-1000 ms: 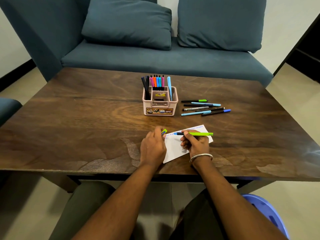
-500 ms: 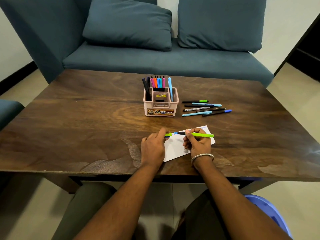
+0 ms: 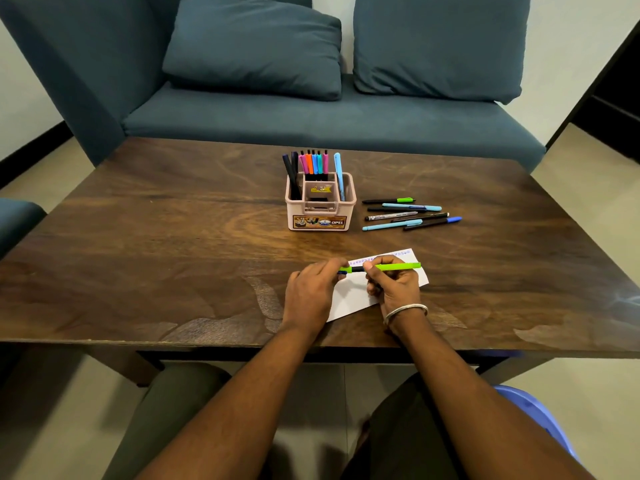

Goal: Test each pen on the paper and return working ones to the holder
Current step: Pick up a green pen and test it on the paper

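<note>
A green pen (image 3: 394, 267) lies level over the white paper (image 3: 349, 296) near the table's front edge. My right hand (image 3: 393, 284) grips its barrel. My left hand (image 3: 311, 292) pinches the green cap (image 3: 345, 269) on the pen's left end. A row of small blue marks runs along the paper's far edge. The pink pen holder (image 3: 320, 206) stands behind, with several coloured pens upright in it. Several loose pens (image 3: 408, 213) lie on the table to the right of the holder.
The dark wooden table (image 3: 156, 254) fills the middle of the view. A blue sofa (image 3: 311, 116) with two cushions stands behind it. A blue plastic stool (image 3: 540, 417) shows at the lower right, under my right arm.
A second ago my left hand held the cap apart from the pen. The cap has come onto the pen's tip and both hands have moved closer together.
</note>
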